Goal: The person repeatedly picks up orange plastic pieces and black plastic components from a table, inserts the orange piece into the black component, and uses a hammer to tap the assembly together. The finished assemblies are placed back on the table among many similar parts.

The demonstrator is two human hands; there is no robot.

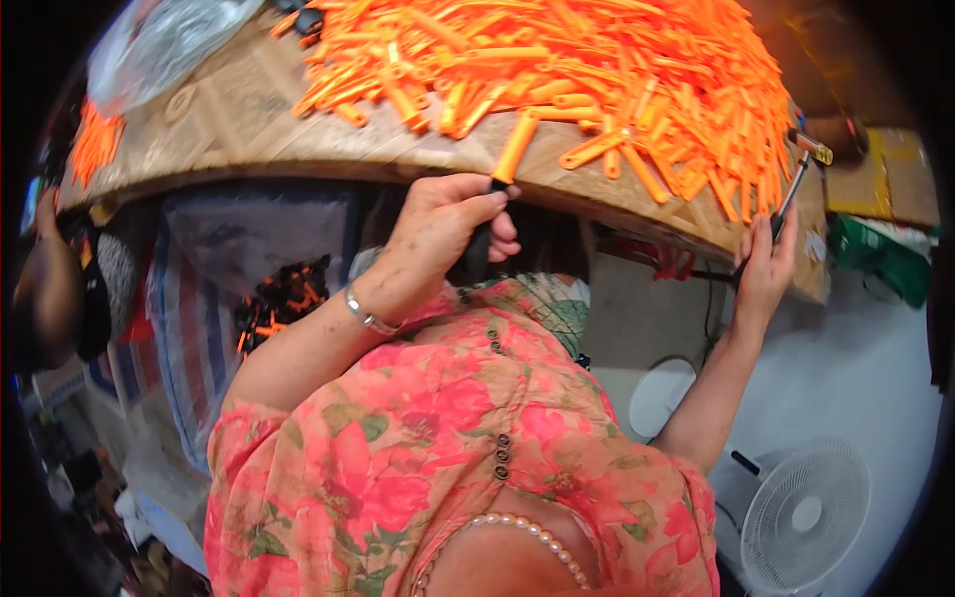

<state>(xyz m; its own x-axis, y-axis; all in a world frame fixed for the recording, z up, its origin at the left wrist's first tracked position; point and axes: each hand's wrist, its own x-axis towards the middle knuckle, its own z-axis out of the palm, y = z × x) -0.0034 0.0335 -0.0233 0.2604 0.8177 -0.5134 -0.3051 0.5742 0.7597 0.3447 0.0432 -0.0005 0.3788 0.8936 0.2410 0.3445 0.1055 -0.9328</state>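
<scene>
My left hand (443, 224) is closed around the black part of a tool piece, whose orange handle (515, 149) points up over the table's front edge. Part of the black end (477, 249) shows below my fingers. Out to the right, my right hand (766, 267) grips a small hammer (816, 147) with a metal shaft and a yellowish face, its head raised beside the table. A large heap of orange plastic handles (597, 70) covers much of the wooden-patterned table (249, 144) in front of me.
A clear plastic bag (169, 50) and a smaller orange bunch (96, 144) lie at the table's left. Below stands a striped woven sack (184, 298) holding black-and-orange pieces (284, 303). A white fan (806, 512) is at lower right; cardboard boxes (900, 174) stand at right. Another person's arm (50, 279) shows far left.
</scene>
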